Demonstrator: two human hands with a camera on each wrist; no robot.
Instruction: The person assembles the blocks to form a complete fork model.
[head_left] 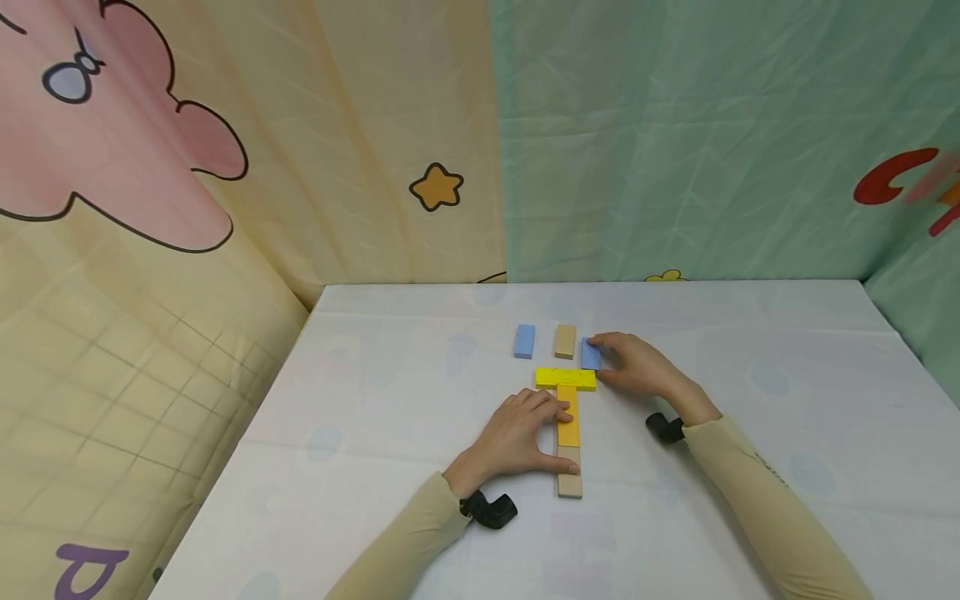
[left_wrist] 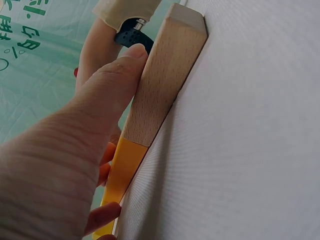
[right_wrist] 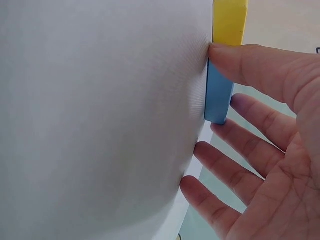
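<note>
A row on the white table is made of a plain wooden block (head_left: pixel 570 486) and an orange block (head_left: pixel 571 433) end to end, with a yellow block (head_left: pixel 555 378) lying across the far end. My left hand (head_left: pixel 517 437) rests over the row, thumb on the wooden block (left_wrist: pixel 165 75) and fingertips at the orange block (left_wrist: pixel 127 162). My right hand (head_left: pixel 641 367) pinches a blue block (head_left: pixel 589 353) lengthwise. In the right wrist view the thumb covers the end of this blue block (right_wrist: pixel 218 97) beside the yellow block (right_wrist: pixel 229 22), with fingertips at its other end.
Beyond the yellow block lie a second blue block (head_left: pixel 524 342) and a second plain wooden block (head_left: pixel 565 342). The white-covered table (head_left: pixel 360 358) ends at a printed curtain (head_left: pixel 637 150) behind. Each wrist bears a black camera mount (head_left: pixel 491 510).
</note>
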